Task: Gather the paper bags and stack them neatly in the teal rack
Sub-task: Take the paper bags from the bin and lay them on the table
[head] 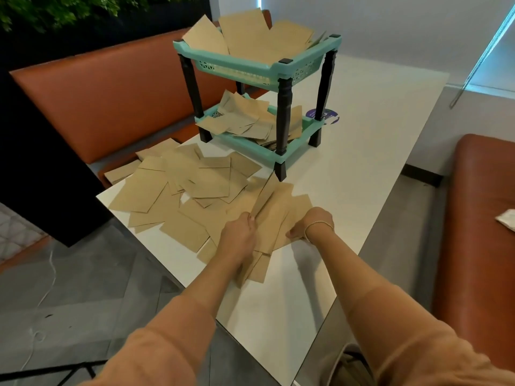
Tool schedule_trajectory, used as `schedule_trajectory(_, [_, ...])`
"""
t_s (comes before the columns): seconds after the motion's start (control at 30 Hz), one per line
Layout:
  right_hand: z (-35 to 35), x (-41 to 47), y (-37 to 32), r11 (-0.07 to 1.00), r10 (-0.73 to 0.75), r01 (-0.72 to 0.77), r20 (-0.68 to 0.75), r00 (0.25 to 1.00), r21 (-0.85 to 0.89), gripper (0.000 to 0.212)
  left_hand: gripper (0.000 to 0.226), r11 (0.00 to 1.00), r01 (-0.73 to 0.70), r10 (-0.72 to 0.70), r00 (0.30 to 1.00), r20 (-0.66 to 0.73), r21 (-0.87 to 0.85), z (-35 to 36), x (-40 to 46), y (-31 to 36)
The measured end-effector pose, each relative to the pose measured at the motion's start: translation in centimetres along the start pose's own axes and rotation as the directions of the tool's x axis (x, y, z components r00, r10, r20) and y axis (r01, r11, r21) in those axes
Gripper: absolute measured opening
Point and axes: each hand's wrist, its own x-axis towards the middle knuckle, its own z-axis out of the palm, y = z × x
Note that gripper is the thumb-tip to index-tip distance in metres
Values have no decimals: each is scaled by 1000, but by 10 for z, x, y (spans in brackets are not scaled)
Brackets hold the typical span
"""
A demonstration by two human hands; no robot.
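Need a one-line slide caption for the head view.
Left hand lifts a paper bag and right hand pinches another from the scattered pile beside the teal rack.

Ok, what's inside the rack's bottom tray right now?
The teal rack's bottom tray holds a loose, messy pile of paper bags, some overhanging its rim. Anything beneath them is covered.

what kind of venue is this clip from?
Probably a cafe or restaurant booth: orange padded bench seating on both sides of a white table, foliage wall behind, and a round sticker on the tabletop.
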Motion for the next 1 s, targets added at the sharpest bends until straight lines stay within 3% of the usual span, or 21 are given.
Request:
schedule_trajectory(0.17, [0, -4, -4, 997, 11, -12, 7, 1000, 74, 58, 29, 962, 26, -33, 999, -24, -272, -12, -7, -9])
schedule_trajectory(0.23, [1, -7, -6, 999, -10, 10, 8, 1000, 45, 32, 26, 947, 27, -37, 999, -26, -321, -15, -8, -12])
schedule_trajectory(0.27, [1, -8, -7, 999, -20, 20, 0, 1000, 51, 22, 24, 941, 16, -30, 999, -35, -337, -17, -9, -13])
schedule_trajectory(0.43, [-7, -19, -14, 971, -88, 91, -20, 996, 222, 25, 34, 938, -81, 22, 984, -176, -337, -28, -11, -9])
schedule_trajectory(0.5, [-19, -27, -16, 952, -143, 154, -61, 988, 263, 27, 29, 936, -131, 50, 968, -247, -327, -33, -14, -5])
schedule_trajectory(0.63, [-53, -45, -9, 922, -159, 201, -148, 976, 330, 12, 16, 898, -225, 75, 925, -373, -377, -38, -23, 10])
schedule_trajectory(0.83, [-102, -56, 41, 925, -199, 296, -361, 911, 238, 8, 23, 789, -306, 55, 898, -436, -532, -20, -44, 53])
schedule_trajectory(1.0, [-133, -64, 121, 986, -130, 165, -537, 833, 17, 20, 13, 701, -277, 53, 939, -339, -657, 11, -65, 99])
